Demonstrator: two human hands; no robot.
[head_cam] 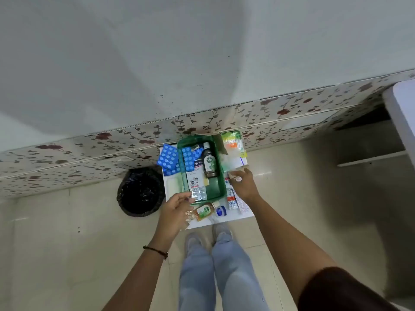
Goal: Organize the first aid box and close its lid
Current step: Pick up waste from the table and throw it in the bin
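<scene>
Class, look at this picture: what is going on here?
A person is standing over a green first aid box on a small white table, sorting supplies. The left hand is at the box's near edge by a silver blister strip. The right hand is reaching among packets beside the box and pinching something small. A dark bottle and a plaster box lie inside; an orange bottle and a small blue-capped jar remain outside. The box is open.

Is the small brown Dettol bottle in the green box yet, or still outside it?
Outside. The small brown bottle lies on its side on the white surface, just in front of the green box near edge, beside the left hand.
</scene>
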